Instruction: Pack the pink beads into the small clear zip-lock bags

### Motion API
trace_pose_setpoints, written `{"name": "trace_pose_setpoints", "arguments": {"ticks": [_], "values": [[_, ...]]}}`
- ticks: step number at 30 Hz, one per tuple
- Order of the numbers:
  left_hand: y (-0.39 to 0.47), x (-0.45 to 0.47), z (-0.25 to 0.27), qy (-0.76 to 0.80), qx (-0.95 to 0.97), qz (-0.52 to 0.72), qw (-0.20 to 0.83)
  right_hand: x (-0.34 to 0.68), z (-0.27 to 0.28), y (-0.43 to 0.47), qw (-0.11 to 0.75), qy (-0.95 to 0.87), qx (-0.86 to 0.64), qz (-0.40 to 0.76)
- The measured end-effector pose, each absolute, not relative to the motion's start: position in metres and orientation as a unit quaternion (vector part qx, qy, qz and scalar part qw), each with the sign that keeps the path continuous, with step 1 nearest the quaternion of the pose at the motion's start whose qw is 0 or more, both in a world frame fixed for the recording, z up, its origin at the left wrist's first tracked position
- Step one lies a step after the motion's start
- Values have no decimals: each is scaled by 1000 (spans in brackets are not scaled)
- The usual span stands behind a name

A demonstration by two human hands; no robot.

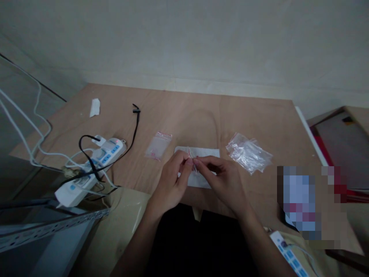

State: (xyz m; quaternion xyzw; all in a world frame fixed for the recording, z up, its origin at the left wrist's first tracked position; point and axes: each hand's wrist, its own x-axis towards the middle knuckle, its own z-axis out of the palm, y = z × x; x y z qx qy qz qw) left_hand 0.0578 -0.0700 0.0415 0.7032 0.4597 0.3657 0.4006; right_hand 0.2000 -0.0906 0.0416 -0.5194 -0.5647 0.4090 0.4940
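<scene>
My left hand (172, 181) and my right hand (226, 179) meet over a white sheet (201, 182) on the wooden table. Thumb and fingers of both are pinched on a small clear zip bag (189, 152), whose red-lined edge shows between them. Most of this bag is hidden by the fingers, and whether anything is inside I cannot tell. To the left lies another zip bag (158, 146), flat, with small reddish things near its lower end. A loose pile of clear zip bags (249, 153) rests to the right of the sheet.
A white power strip (76, 188) with tangled cables lies at the table's left edge. Behind it are a black cable (137, 119) and a white paper scrap (95, 107). A pixelated area covers the right front. Another power strip (288, 254) sits at lower right.
</scene>
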Motion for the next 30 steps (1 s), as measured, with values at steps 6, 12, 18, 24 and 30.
{"name": "trace_pose_setpoints", "arguments": {"ticks": [6, 12, 18, 24, 30], "values": [[-86, 61, 53, 542, 740, 262, 298, 219, 48, -110, 433, -611, -649, 137], [-92, 65, 65, 505, 723, 248, 401, 237, 37, -116, 471, -668, -478, 323], [-94, 68, 71, 498, 714, 259, 418, 238, 21, -111, 510, -630, -398, 429], [-87, 73, 56, 532, 596, 392, 456, 242, 34, -103, 524, -659, -417, 343], [-63, 102, 27, 460, 291, 413, 730, 253, 84, -63, 213, -877, -390, 182]]}}
